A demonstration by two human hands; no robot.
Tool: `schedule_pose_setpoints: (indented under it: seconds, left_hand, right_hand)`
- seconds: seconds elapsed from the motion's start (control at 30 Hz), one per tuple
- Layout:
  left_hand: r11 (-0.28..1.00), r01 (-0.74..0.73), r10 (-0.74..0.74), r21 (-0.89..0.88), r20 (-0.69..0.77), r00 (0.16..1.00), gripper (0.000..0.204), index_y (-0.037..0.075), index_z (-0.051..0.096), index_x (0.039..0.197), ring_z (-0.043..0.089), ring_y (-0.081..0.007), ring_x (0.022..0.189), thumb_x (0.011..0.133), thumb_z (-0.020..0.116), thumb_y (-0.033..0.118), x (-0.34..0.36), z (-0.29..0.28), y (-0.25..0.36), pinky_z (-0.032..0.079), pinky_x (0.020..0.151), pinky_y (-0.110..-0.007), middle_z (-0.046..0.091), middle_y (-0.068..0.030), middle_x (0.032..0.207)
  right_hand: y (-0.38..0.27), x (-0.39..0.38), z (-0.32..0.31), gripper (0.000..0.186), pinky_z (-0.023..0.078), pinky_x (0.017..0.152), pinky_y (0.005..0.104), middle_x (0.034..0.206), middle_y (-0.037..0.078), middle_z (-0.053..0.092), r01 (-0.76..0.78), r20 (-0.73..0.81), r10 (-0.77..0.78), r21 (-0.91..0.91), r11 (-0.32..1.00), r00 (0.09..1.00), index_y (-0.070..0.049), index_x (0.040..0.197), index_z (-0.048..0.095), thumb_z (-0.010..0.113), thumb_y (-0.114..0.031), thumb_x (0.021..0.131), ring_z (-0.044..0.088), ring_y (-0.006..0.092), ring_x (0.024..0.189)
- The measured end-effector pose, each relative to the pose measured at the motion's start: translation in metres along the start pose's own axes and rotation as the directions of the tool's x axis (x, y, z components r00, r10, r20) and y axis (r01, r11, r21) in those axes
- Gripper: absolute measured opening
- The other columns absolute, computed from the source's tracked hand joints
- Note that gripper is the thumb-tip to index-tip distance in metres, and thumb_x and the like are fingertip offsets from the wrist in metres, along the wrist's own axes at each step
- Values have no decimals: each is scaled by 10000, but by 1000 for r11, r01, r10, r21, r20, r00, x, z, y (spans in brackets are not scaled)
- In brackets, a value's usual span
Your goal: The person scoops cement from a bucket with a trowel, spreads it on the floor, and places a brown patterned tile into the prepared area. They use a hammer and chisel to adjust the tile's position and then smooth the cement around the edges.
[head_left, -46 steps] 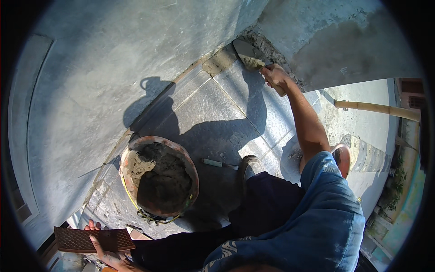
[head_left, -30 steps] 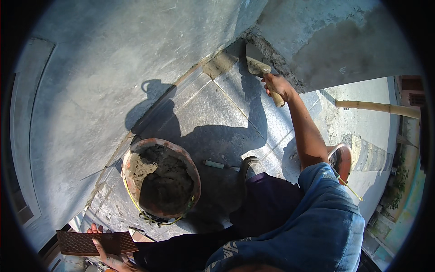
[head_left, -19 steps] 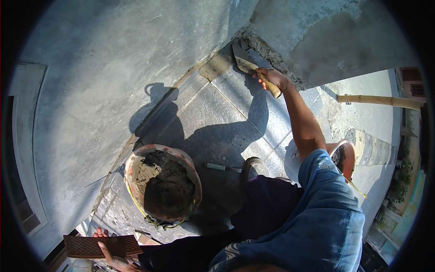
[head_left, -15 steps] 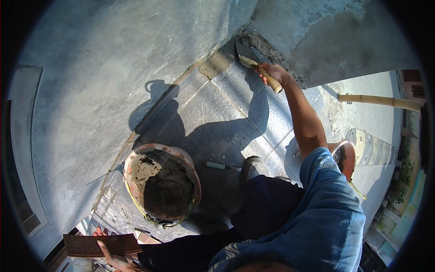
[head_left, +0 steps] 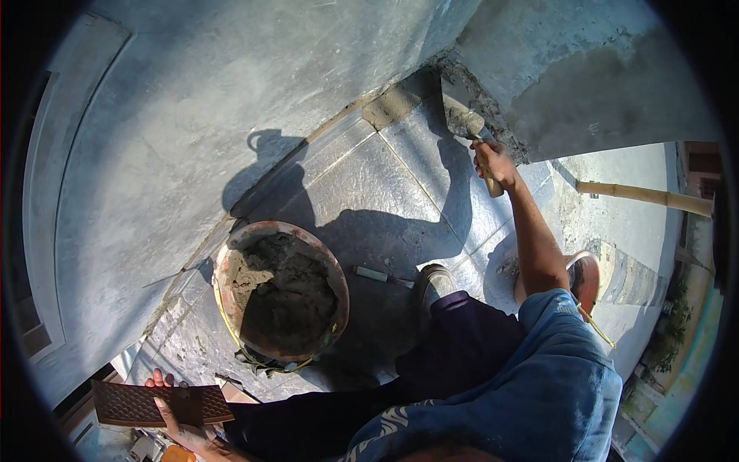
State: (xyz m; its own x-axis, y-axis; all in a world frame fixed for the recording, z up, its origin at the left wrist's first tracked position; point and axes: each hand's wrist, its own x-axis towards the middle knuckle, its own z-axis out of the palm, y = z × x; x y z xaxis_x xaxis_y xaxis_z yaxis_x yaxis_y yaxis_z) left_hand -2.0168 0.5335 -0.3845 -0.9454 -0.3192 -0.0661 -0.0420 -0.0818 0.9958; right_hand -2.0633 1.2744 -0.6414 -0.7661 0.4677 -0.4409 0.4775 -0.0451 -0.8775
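My right hand (head_left: pixel 495 163) grips the wooden handle of a pointed trowel (head_left: pixel 463 121), whose blade lies near the broken foot of the right wall and has mortar on it. Close by, a patch of grey mortar (head_left: pixel 389 106) covers the floor along the left wall. At the lower left, my left hand (head_left: pixel 183 433) holds a brown rectangular board with a patterned face (head_left: pixel 123 403), thumb across the front and fingertips past its upper edge. Between my hands stands an orange-rimmed bucket (head_left: pixel 343 277), filled with wet mortar (head_left: pixel 289 266).
A small tool with a pale green handle (head_left: pixel 372 274) lies on the floor tiles (head_left: pixel 377 185) beside my shoe (head_left: pixel 436 283). Another orange bucket (head_left: pixel 587 279) stands at right, partly behind my arm. A bamboo pole (head_left: pixel 647 194) juts in from the right. Walls meet at the top.
My right hand and the trowel have shifted right and slightly down, and the blade's mortar-covered face shows more now. The left hand keeps its hold on the board. The whole view has shifted slightly.
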Motion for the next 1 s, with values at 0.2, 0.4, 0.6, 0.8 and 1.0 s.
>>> schedule_pose_setpoints:
  seconds: [0.2,0.4,0.6,0.8,1.0]
  left_hand:
    - [998,4,-2,-57,36,999,527,28,408,1378,498,-208,1139,970,662,245,-9,34,13,471,946,-349,487,-152,1353]
    - [997,11,-4,-82,83,997,556,29,407,1390,498,-213,1157,972,646,309,-18,24,15,469,953,-345,452,-157,1382]
    - [987,-87,98,-133,83,992,773,-10,421,1389,541,-274,1105,953,556,613,-27,18,20,469,904,-403,502,-151,1271]
    - [956,-42,92,-289,160,983,1051,23,443,1376,601,-297,1002,788,473,893,-17,1,42,540,807,-405,563,-155,1194]
    - [964,100,23,-248,451,892,1148,-59,347,1457,588,-282,970,821,377,895,40,44,4,535,803,-396,546,-154,1173]
  right_hand:
    - [-82,-141,18,180,425,504,270,684,-18,551,231,223,-200,-126,965,954,-5,930,660,646,-182,955,525,75,574]
    - [-153,-221,109,266,535,616,385,790,122,651,859,753,-415,-427,284,511,-59,1046,703,751,-233,850,666,307,660]
    - [-194,-236,171,375,552,684,426,854,150,667,820,756,-323,-546,170,570,13,1081,712,790,-230,807,679,353,729]
    - [-132,-230,207,316,559,742,436,1018,108,578,881,817,-384,-472,-19,430,-75,1067,551,730,-184,832,663,325,869]
    - [12,-222,167,270,531,774,369,938,6,610,751,705,-437,-653,-94,558,-141,1131,604,616,-179,864,643,203,855]
